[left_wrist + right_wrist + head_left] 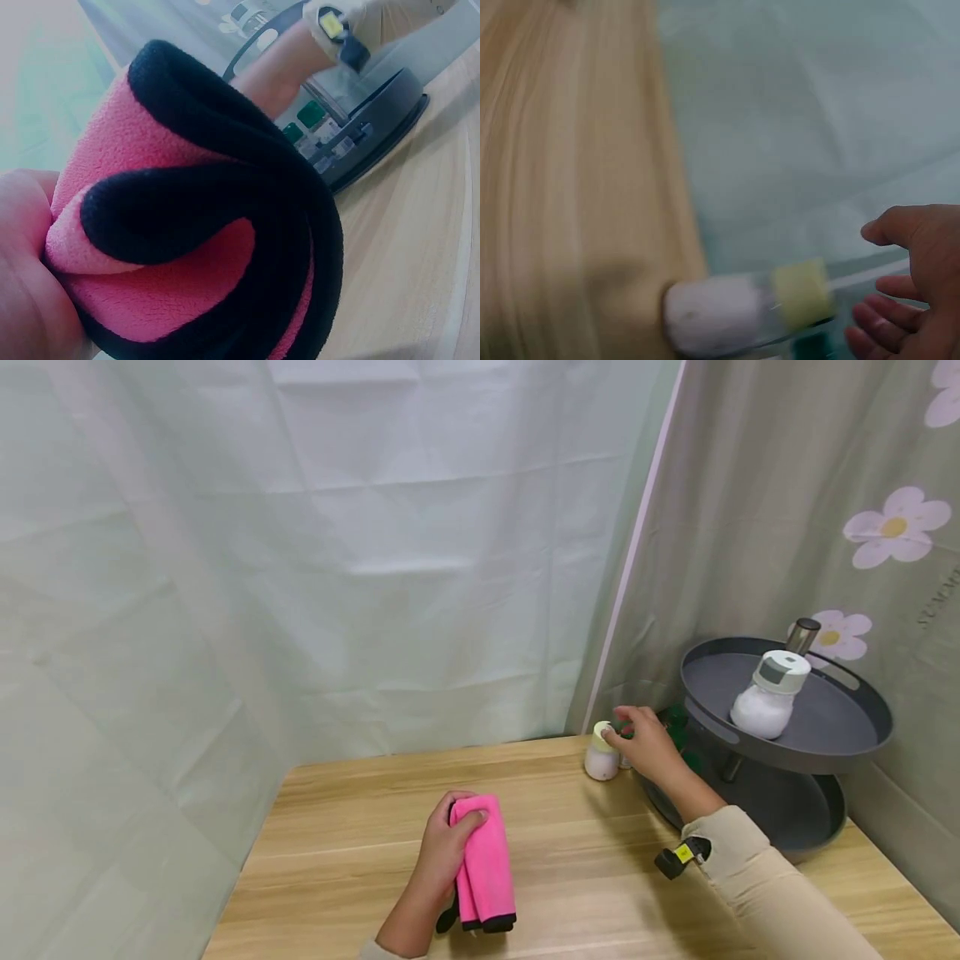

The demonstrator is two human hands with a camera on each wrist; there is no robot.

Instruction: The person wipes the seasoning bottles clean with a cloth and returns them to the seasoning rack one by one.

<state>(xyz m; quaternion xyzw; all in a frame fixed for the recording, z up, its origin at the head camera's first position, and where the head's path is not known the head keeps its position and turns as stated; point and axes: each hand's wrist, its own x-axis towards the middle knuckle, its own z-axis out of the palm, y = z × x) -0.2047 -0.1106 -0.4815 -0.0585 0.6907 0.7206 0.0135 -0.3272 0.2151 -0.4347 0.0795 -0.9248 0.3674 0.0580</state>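
My left hand [448, 843] grips a folded pink cloth [486, 860] with black edging, thumb on top; its folds fill much of the left wrist view. My right hand [647, 745] is by the back edge of the table, beside a small jar [602, 762] with white contents and a pale yellow lid [802, 291]. In the right wrist view the fingers [891, 315] are spread and loosely bent just past the lid, with a gap between. Green-lidded containers [310, 114] stand partly hidden behind that hand.
A dark grey two-tier tray stand [840, 727] is at the right. On its upper tier sits a white jar [763, 706] with a white and grey lid. Curtains [420, 568] hang behind the wooden table [360, 827].
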